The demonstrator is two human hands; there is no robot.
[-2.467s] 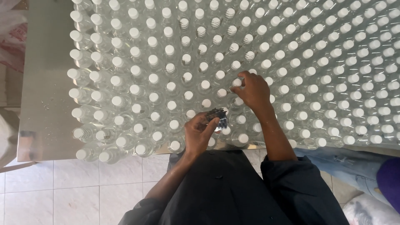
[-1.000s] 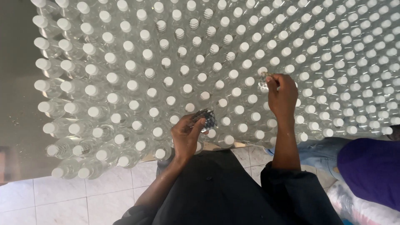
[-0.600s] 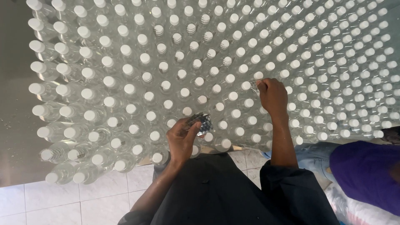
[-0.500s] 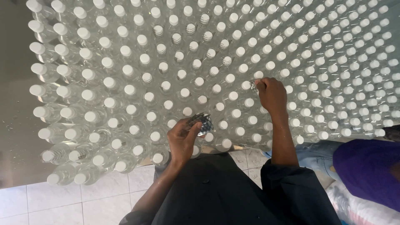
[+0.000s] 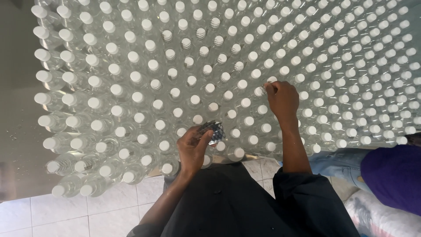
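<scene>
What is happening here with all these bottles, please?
A person stands at a metal table packed with rows of clear plastic bottles with white caps. The right hand reaches out, its fingertips on the cap of one bottle in the middle rows. The left hand, near the table's front edge, holds a small bunch of shiny clear pieces; what they are cannot be told. Another person in purple is on the right.

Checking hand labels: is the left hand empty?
No, the left hand holds a small bundle of clear shiny pieces above the capped bottles.
</scene>
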